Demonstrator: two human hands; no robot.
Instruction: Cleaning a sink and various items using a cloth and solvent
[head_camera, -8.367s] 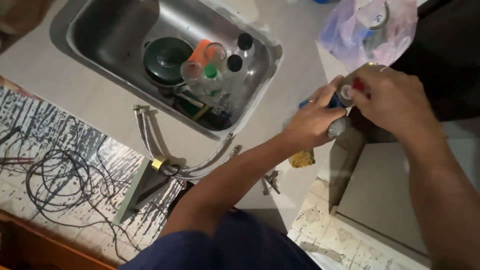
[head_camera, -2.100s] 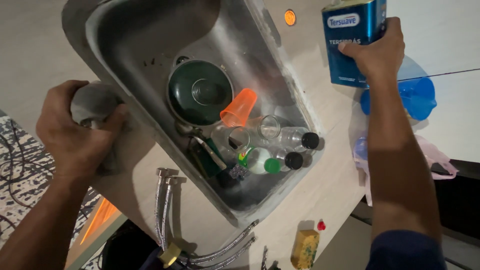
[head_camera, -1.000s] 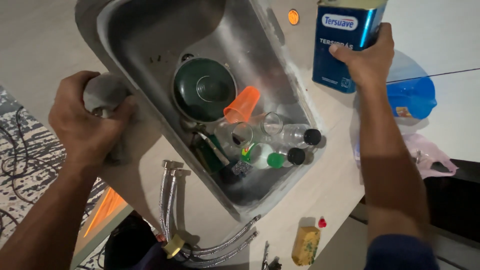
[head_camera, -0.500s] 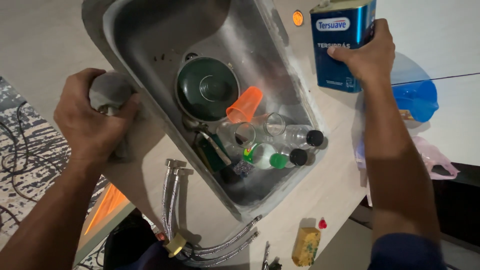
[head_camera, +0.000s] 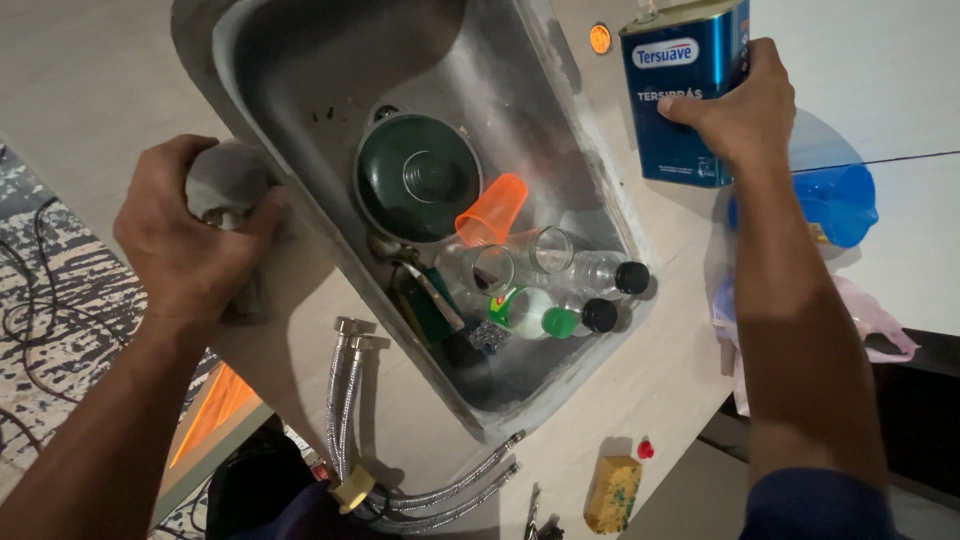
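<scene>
Blue can (head_camera: 688, 95) sits far right on the worktop (head_camera: 680, 370), your right hand (head_camera: 735, 115) fingers wrapped round it. Left hand (head_camera: 190, 245) clenches grey cloth (head_camera: 225, 185) at sink rim (head_camera: 300, 255). Tilt risks spilling solvent; dishes crowd the sink.

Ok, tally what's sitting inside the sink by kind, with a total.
In the sink:
Green pot lid: 1
Orange plastic cup: 1
Clear glasses: 2
Capped plastic bottles: 2
Total: 6, leaving out the small tools I can't make out.
</scene>
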